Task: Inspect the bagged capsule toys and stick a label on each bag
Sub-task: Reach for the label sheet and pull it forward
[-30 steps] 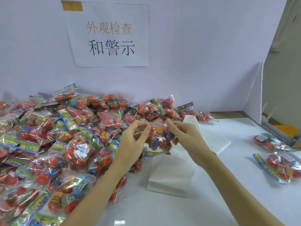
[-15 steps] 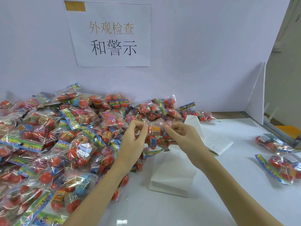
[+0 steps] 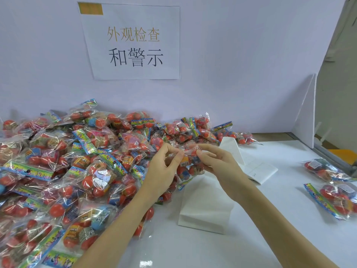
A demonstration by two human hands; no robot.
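Note:
A clear bag of red and blue capsule toys (image 3: 188, 167) hangs between my two hands above the table. My left hand (image 3: 164, 169) pinches its upper left edge with thumb and fingertips. My right hand (image 3: 216, 163) pinches the upper right edge. A big heap of the same bagged capsule toys (image 3: 67, 171) covers the left half of the table. Two bags with white labels (image 3: 328, 180) lie apart at the right. Folded white label sheets (image 3: 204, 206) lie under my hands.
A paper sign (image 3: 133, 41) with Chinese writing hangs on the pale back wall. A white divider board (image 3: 307, 113) stands at the right rear, with a metal rail and a yellow object (image 3: 342, 153) beyond it. The white table (image 3: 270, 219) shows bare between the sheets and the two labelled bags.
Both hands have drawn a little closer together on the bag's top edge, and the bag hangs slightly lower between them. The heap and the right-hand bags have not moved.

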